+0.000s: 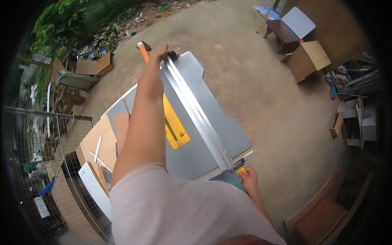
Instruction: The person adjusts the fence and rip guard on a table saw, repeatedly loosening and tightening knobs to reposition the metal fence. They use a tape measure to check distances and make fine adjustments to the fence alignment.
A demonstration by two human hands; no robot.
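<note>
A table saw with a grey top stands before me, a yellow throat plate set into it. Across the top, from far to near, runs a long silver rip fence. My left hand reaches over the saw to the fence's far end, beside a black fitting; its finger grip does not show clearly. At the fence's near end, my right hand closes on a small yellow handle, next to a black bracket. An orange tube lies left of my left hand.
Wood boards and white strips lie on the saw's left side, near a white panel. Wire fencing stands farther left. A wooden box and shelf pieces sit on the right. Brown panels lie low right.
</note>
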